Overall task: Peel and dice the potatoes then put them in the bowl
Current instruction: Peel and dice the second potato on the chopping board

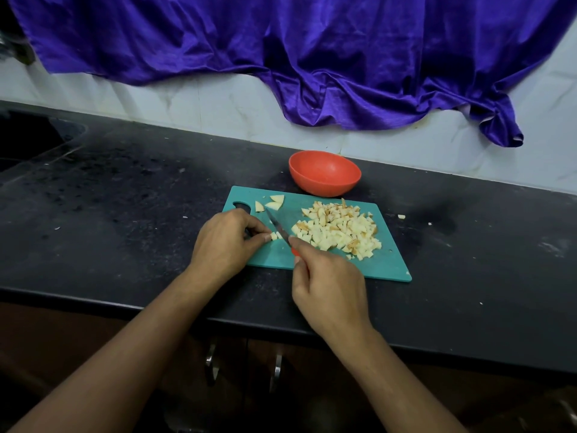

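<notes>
Dicing nearly complete. Right hand (327,282) grips a red-handled knife (276,226). Left hand (226,242) pinches a small potato piece (274,235) at the left of the matte teal cutting board (384,267). Pale, irregular cubes (337,231), some skin-flecked, heap mid-board. Three wedges (274,203) remain uncut at its far-left corner. Beyond its far edge, the smooth orange-red bowl (324,185) stands empty.

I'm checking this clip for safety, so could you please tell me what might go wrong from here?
1. The left hand pinches a small potato piece beside the knife held by the right hand; a slip could nick the fingertips.
2. The diced pile sits near the right edge of the cutting board, and one stray cube already lies on the counter; more may scatter.
</notes>
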Demonstrator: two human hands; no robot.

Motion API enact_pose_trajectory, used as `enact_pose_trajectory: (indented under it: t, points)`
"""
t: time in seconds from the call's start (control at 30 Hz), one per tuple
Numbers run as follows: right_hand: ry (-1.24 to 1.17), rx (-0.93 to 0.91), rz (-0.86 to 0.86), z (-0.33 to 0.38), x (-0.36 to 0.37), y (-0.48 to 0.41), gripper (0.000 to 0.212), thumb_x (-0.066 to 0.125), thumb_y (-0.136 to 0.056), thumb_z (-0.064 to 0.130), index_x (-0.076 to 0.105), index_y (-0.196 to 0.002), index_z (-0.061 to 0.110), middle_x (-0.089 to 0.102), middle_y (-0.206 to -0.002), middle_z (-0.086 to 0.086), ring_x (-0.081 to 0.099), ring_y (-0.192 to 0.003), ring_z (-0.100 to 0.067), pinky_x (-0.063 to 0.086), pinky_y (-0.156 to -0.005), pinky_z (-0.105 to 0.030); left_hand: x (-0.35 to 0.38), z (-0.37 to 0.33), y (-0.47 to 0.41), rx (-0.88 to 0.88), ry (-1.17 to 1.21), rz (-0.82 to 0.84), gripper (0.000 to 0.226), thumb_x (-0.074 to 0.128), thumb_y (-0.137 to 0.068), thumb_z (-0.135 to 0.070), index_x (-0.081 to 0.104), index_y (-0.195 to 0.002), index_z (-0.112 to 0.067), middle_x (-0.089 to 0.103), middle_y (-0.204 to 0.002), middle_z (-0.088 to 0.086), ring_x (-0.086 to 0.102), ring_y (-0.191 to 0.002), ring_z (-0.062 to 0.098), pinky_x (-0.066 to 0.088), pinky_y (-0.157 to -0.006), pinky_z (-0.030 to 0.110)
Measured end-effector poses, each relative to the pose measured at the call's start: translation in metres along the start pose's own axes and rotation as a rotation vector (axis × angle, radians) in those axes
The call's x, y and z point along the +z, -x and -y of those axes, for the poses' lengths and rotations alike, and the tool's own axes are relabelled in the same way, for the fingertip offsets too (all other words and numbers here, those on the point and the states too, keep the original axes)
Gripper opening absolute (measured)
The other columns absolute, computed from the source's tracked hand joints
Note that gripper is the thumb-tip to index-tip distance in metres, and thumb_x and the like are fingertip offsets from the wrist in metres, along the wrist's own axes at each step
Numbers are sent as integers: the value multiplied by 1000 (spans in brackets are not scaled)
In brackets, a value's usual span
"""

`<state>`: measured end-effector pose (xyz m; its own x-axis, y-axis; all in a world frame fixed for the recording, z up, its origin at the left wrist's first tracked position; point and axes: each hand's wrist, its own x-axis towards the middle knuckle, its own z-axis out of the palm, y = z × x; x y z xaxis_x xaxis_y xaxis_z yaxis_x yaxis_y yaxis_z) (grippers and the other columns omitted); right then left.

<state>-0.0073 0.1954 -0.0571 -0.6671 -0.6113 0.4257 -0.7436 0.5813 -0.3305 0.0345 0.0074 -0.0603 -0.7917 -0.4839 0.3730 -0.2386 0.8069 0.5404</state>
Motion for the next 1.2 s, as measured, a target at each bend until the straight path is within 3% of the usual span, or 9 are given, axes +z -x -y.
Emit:
enact_pose_trajectory:
  t: [0.2, 0.4, 0.67, 0.8, 0.9, 1.03, 1.13, 1.2]
  points:
    - [65, -48, 44, 1, 3, 0, 45, 49, -100, 29, 57, -145, 32, 65, -83, 8, 57, -69, -9, 46, -60, -27, 0, 2, -1, 6, 11, -3, 11, 79, -87, -37, 81, -97, -34, 58, -78, -26, 55, -74, -4, 36, -63, 15]
    - [109, -57, 93, 0, 4, -3, 47, 47, -100, 28, 54, -147, 33, 67, -88, 7, 60, -76, -12, 54, -69, -34, 0, 1, -1, -17, 35, -13, 6, 81, -85, -33, 81, -91, -33, 56, -72, -28, 55, -70, -6, 32, -60, 10]
    - [-326, 200, -129, -14, 2, -1, 40, 56, -101, 26, 62, -138, 39, 70, -91, 20, 59, -66, -3, 52, -61, -26, 7, -4, -10, -57, -63, 32, 8, 78, -87, -42, 77, -85, -33, 67, -80, -18, 61, -77, 1, 43, -61, 22]
    - [-452, 281, -145, -23, 10, -6, 38, 58, -100, 26, 63, -135, 39, 72, -93, 16, 54, -63, -1, 44, -60, -23, 20, -21, -22, -22, -61, 61, 11, 77, -87, -40, 73, -81, -32, 65, -77, -18, 62, -79, 4, 49, -67, 28]
    - [-514, 309, -142, -28, 14, -8, 38, 59, -100, 26, 64, -136, 38, 61, -83, 20, 48, -61, 1, 38, -59, -18, 29, -33, -31, 13, -45, 90, 6, 77, -88, -37, 77, -88, -31, 70, -82, -17, 65, -83, 5, 50, -69, 27]
    - [-613, 317, -158, -32, 19, -8, 38, 58, -98, 31, 64, -135, 38, 54, -85, 23, 46, -71, 3, 40, -66, -22, 27, -29, -40, 6, 42, 62, 9, 77, -87, -33, 78, -95, -32, 73, -88, -17, 65, -85, 2, 47, -67, 23]
    - [-681, 359, -165, -37, 22, -12, 37, 59, -98, 29, 65, -133, 37, 53, -87, 23, 46, -71, 4, 39, -67, -19, 20, -18, -58, 0, 10, -44, 16, 75, -87, -29, 77, -103, -32, 73, -102, -15, 65, -93, 10, 52, -77, 31]
    - [-692, 369, -157, -39, 24, -13, 36, 61, -99, 26, 66, -133, 36, 54, -86, 23, 46, -66, 4, 37, -63, -15, 18, -13, -76, 16, -100, -21, 25, 73, -89, -29, 74, -114, -33, 73, -115, -11, 64, -106, 15, 53, -84, 36]
